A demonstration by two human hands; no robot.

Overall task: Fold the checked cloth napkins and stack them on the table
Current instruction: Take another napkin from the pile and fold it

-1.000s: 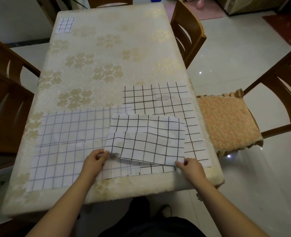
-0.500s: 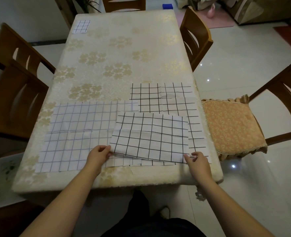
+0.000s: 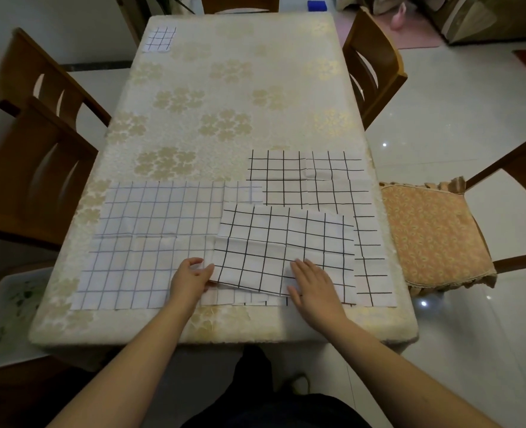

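A black-checked napkin (image 3: 283, 242), folded in half, lies near the table's front edge on top of other cloths. My left hand (image 3: 190, 278) pinches its near left corner. My right hand (image 3: 315, 287) lies flat on its near right part, fingers straight. Under it to the right spreads a larger black-checked napkin (image 3: 332, 186). A pale blue-checked napkin (image 3: 150, 239) lies spread flat to the left. At the far left corner of the table sits a small folded checked napkin (image 3: 159, 39).
The table (image 3: 224, 97) wears a cream cloth with gold flowers. Wooden chairs stand on the left (image 3: 39, 168), at the far right (image 3: 372, 66), and at the right with an orange cushion (image 3: 431, 236). A white tray (image 3: 11, 313) sits low at the left.
The raised flap of the black-checked napkin has been laid down flat. My right hand has moved from the near right corner inward onto the cloth. My left hand stays at the left corner.
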